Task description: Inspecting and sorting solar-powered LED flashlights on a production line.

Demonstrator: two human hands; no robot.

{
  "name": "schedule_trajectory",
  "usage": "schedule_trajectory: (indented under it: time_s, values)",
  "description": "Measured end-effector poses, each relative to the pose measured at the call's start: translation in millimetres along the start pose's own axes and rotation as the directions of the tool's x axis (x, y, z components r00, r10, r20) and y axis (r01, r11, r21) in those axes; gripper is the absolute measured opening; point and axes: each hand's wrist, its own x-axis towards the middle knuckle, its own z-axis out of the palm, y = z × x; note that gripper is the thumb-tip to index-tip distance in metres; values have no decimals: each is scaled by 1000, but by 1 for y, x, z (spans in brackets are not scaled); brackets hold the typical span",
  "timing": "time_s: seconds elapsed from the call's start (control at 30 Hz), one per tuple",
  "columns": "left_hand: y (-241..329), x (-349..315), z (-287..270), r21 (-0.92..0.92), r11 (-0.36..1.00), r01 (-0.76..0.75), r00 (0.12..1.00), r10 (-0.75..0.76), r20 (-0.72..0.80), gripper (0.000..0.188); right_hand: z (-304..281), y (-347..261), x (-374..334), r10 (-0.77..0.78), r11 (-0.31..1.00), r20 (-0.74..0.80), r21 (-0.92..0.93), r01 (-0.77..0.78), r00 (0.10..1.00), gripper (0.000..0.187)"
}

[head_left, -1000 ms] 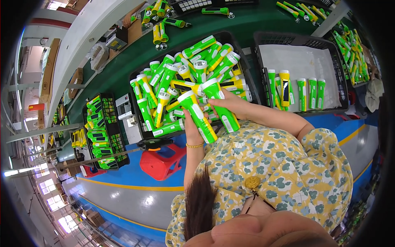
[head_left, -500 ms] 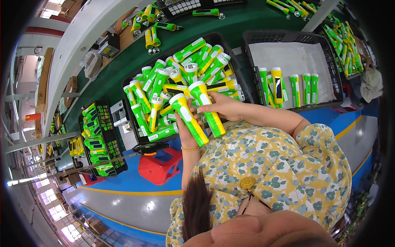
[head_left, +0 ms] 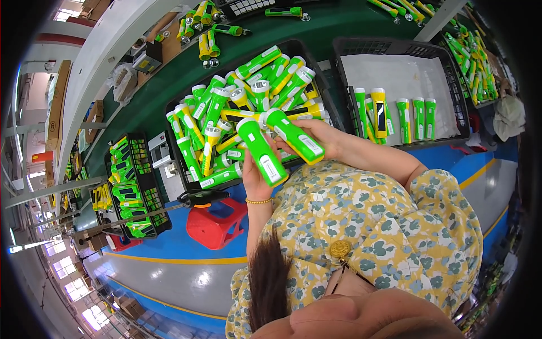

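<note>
My left hand (head_left: 254, 176) is closed around a green flashlight (head_left: 262, 155), its white head pointing away from me and a white label near its tail. Just beside it, my right hand (head_left: 317, 133) grips a second flashlight (head_left: 296, 137), green with a yellow edge, tilted with its tail toward the lower right. Both are held over the near side of a black crate (head_left: 332, 101) heaped with green and yellow flashlights (head_left: 217, 107). Parts of my fingers are hidden behind the two bodies.
Right of the heap stands a black crate (head_left: 464, 113) lined with white sheet, holding several flashlights (head_left: 379, 113) along its near side. Another loaded crate (head_left: 155, 198) is at left. A red stool (head_left: 212, 226) stands below. More flashlights (head_left: 212, 48) lie on the green surface (head_left: 316, 34).
Both flashlights have been rolled in my hands: the yellow stripes facing up before have given way to green sides with white labels. The right one now slants more to the right.
</note>
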Motion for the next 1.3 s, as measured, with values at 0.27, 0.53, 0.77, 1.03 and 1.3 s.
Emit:
schedule_trajectory:
  time_s: [0.27,0.53,0.77,1.03,1.3]
  values:
    - [-6,-1,18,348,938,9,1000,-3,-18,68,-7,5,-6,-94,976,11,-197,94,996,34]
    - [-13,-6,30,559,825,-78,987,144,-76,38,-3,10,-17,-142,886,77,-435,162,987,39]
    - [-21,-11,40,757,607,-243,901,431,-56,44,-5,13,-20,-173,933,142,-293,208,975,44]
    - [-20,-16,32,820,523,-234,884,465,-44,42,-5,17,-14,-135,949,166,-261,175,977,43]
    - [-18,-12,34,808,546,-221,858,503,-104,33,-2,15,-13,-122,969,167,-195,154,978,42]
